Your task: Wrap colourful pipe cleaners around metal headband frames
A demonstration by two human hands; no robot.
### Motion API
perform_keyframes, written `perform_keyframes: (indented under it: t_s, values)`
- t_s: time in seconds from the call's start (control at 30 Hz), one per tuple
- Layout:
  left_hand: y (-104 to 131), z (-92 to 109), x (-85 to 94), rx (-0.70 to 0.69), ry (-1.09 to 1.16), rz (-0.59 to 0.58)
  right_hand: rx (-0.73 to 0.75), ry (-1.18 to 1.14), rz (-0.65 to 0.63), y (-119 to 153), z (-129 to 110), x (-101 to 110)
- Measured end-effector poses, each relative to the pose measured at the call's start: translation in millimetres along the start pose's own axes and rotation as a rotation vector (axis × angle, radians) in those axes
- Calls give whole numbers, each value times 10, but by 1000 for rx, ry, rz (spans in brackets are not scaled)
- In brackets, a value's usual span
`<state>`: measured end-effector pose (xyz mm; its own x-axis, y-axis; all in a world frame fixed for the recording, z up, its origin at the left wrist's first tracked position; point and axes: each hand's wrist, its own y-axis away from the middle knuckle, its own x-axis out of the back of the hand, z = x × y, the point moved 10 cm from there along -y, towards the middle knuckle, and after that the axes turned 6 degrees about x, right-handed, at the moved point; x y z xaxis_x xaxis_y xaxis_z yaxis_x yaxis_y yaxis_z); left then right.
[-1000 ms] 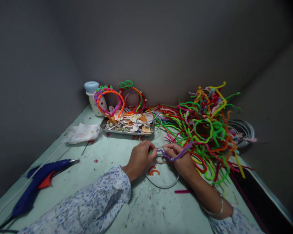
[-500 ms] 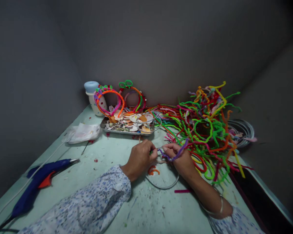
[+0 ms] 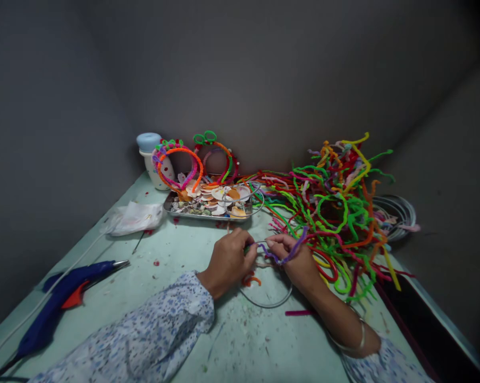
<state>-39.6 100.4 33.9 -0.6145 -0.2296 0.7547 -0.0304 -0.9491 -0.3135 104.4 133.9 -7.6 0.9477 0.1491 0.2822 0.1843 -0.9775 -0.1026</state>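
Note:
My left hand (image 3: pixel 229 261) is closed, thumb and fingers pinched on the upper part of a thin grey hoop (image 3: pixel 266 306). The hoop's lower curve hangs just over the table. Across from it, my right hand (image 3: pixel 299 268) pinches the same hoop's top, a short gap away. A purple pipe cleaner (image 3: pixel 283 260) runs in a wavy line from the left fingertips and across the right fingers. Its end near the left fingertips is partly hidden. Below the left hand lies a small curled orange pipe cleaner piece (image 3: pixel 255 281).
A heap of coloured pipe cleaners (image 3: pixel 339 213) spreads at the right, beside coiled wire (image 3: pixel 405 213). Behind my hands stands a metal tray (image 3: pixel 208 217) of shells, with decorated headbands (image 3: pixel 202 169). A blue glue gun (image 3: pixel 52 308), plastic bag (image 3: pixel 138 218) and lidded bottle (image 3: pixel 147 159) are left.

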Motion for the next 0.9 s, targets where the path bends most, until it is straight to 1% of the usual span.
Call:
perform_keyframes:
  t_s: [0.13, 0.37, 0.5, 0.67, 0.9]
  values:
    - [-12, -16, -3, 9, -32, 0, -38, -26, -2, 12, -31, -17]
    - [3, 36, 23, -40, -92, 30, -62, -31, 21, 18, -22, -1]
    - [14, 42, 43, -35, -81, 46, -44, -44, 8, 15, 8, -6]
    - [32, 44, 29, -46, -50, 31, 27, -23, 18, -3, -30, 8]
    - [13, 11, 43, -33, 1, 56, -22, -82, 7, 6, -33, -6]
